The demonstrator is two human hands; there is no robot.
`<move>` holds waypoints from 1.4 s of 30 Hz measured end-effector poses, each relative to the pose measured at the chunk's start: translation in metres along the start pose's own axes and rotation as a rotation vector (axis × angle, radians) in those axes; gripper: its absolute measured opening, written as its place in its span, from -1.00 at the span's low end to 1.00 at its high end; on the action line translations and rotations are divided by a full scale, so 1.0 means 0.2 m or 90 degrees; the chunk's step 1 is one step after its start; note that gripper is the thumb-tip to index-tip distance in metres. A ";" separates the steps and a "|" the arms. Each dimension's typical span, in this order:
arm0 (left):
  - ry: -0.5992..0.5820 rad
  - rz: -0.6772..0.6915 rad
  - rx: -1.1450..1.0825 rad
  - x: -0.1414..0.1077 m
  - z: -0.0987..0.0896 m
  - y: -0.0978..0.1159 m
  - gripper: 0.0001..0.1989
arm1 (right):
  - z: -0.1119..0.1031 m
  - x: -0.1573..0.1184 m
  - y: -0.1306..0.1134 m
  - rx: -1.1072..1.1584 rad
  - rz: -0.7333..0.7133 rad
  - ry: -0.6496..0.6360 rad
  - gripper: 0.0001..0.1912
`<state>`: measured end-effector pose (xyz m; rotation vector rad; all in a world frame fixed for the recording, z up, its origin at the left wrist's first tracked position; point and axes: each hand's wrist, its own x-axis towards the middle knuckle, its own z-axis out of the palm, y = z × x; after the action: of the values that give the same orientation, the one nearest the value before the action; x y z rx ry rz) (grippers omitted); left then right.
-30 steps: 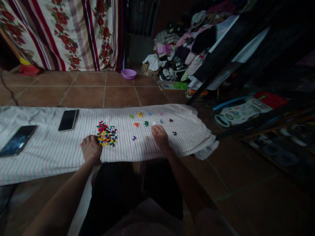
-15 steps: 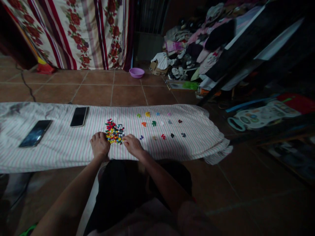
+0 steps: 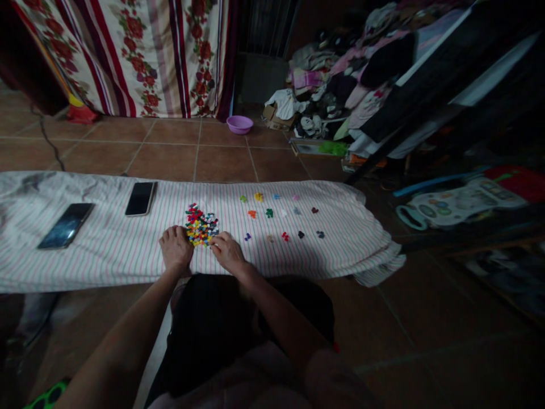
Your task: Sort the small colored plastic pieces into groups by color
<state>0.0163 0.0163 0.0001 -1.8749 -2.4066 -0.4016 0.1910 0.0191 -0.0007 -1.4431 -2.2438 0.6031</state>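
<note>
Possibly right hand [image 3: 228, 252], fingers narrow, hold unclear, could drag striped cloth [image 3: 106, 244], scattering tiny multicoloured pieces [image 3: 199, 232] left of frame centre; left hand [image 3: 176, 248]: hold unclear.

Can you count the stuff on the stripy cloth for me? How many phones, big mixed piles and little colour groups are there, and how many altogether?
Phones: 2
Mixed pile: 1
Little colour groups: 14
Total: 17

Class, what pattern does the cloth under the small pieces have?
The cloth has thin pink and grey-green stripes on white, clearest in the head view.
</note>
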 end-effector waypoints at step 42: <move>-0.008 0.001 0.008 -0.01 -0.02 0.01 -0.69 | 0.05 0.01 -0.02 -0.056 -0.028 -0.028 -0.82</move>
<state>0.0185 0.0139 0.0033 -1.8790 -2.4101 -0.3756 0.1828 0.0187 -0.0062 -1.4303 -2.3569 0.5335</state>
